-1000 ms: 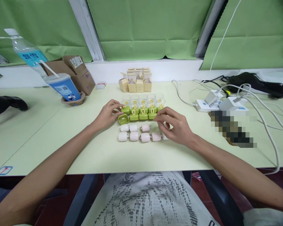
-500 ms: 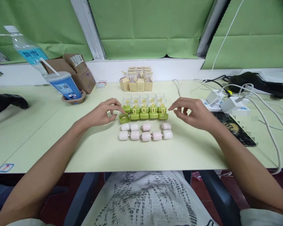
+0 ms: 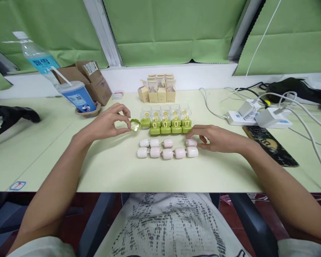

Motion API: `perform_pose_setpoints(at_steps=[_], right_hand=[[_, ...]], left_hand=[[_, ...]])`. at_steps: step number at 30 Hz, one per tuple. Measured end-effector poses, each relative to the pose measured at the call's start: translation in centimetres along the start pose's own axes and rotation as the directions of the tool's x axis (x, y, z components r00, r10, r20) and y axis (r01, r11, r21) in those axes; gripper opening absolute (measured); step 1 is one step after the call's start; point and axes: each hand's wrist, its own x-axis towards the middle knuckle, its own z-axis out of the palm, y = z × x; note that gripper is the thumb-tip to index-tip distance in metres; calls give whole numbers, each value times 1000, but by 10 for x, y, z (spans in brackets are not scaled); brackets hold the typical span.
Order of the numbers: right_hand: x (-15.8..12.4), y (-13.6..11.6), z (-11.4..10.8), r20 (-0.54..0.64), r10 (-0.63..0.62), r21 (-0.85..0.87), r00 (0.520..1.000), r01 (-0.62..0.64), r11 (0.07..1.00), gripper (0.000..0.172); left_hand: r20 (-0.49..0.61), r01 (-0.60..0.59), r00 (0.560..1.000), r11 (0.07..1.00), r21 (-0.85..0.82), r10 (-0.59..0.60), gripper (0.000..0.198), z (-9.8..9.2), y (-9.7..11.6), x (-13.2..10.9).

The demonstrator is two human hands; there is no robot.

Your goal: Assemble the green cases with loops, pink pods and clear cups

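Note:
My left hand [image 3: 107, 123] pinches a small green case part [image 3: 135, 125] and holds it lifted just left of the rows of green cases [image 3: 170, 126]. Behind those stand clear lids [image 3: 166, 111] with yellow dots. My right hand [image 3: 216, 138] lies low on the table, fingers stretched toward the right end of the green row and touching a pink-white roller piece [image 3: 191, 142]. Two rows of pink-white roller pieces [image 3: 167, 153] lie in front of the green cases.
Small beige boxes [image 3: 160, 89] stand at the back. A blue cup with straw [image 3: 79, 98], a water bottle [image 3: 39, 60] and brown cartons [image 3: 93, 80] are at left. A power strip with chargers [image 3: 259, 117], cables and a dark mat [image 3: 270, 144] lie at right. A black object [image 3: 13, 116] sits far left.
My left hand has picked the green case part up off the table and lifted it leftward. My right hand dropped from the air down to the rollers' right end.

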Motion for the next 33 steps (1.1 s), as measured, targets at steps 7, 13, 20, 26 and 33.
perform_pose_setpoints(at_steps=[7, 13, 20, 26, 33], right_hand=[[-10, 3, -26, -38, 36, 1, 999, -36, 999, 26], [0, -18, -9, -410, 80, 463, 909, 132, 876, 44], [24, -57, 40, -510, -33, 609, 860, 388, 692, 38], [21, -53, 46, -509, -52, 565, 859, 379, 733, 37], [23, -52, 47, -504, -75, 451, 860, 336, 827, 36]], left_hand=[[-258, 52, 960, 971, -232, -113, 39, 23, 33, 8], [-352, -46, 922, 860, -508, -159, 63, 71, 72, 10], [-423, -178, 906, 880, -440, -28, 59, 86, 107, 3], [-472, -216, 882, 893, -394, 5, 57, 87, 113, 1], [-507, -261, 860, 902, -345, 56, 53, 88, 116, 2]])
